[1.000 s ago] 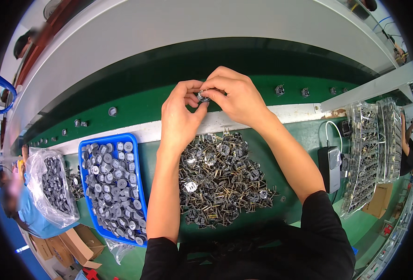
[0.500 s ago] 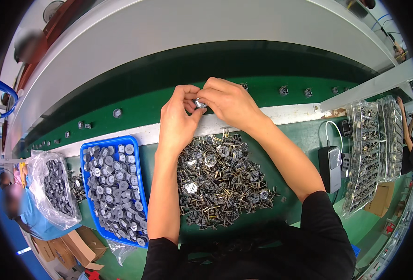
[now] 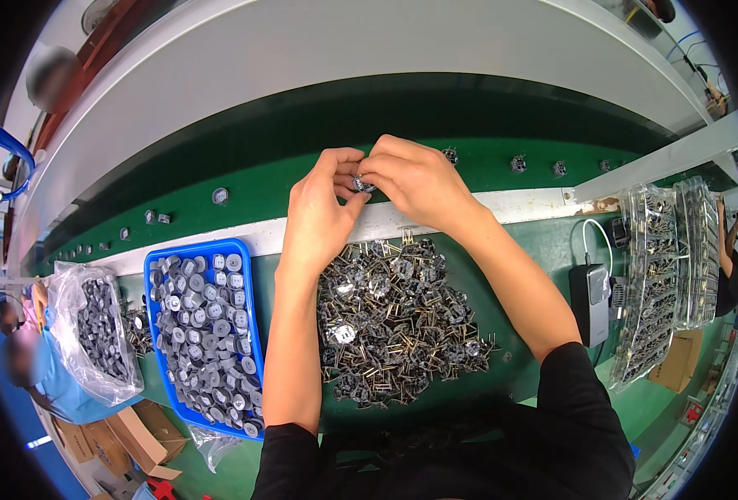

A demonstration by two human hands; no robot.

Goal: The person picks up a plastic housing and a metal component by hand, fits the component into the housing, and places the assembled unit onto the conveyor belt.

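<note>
Both my hands meet over the pale metal rail (image 3: 511, 200) at the belt's near edge, pinching one small round part (image 3: 363, 184) with a shiny, dark surface. The fingertips of my left hand (image 3: 322, 204) close on it from the left, and those of my right hand (image 3: 419, 182) from the right. Fingers cover much of it, so its exact kind cannot be made out. Below the hands, between my forearms, lies a heap of small dark parts with metal pins (image 3: 402, 325). Left of my left forearm stands a blue tray (image 3: 198, 249) full of grey round caps (image 3: 211, 317).
Beyond the rail runs a green belt (image 3: 302, 162) carrying spaced small parts. A clear bag of grey pieces (image 3: 102, 333) lies far left. On the right are a black-and-grey device (image 3: 592, 302) with a white cable and stacked clear trays (image 3: 648, 275). Other people are at both sides.
The parts on the belt have shifted a little to the right. My hands stay almost in place, and the round part between my fingers has turned slightly and looks darker.
</note>
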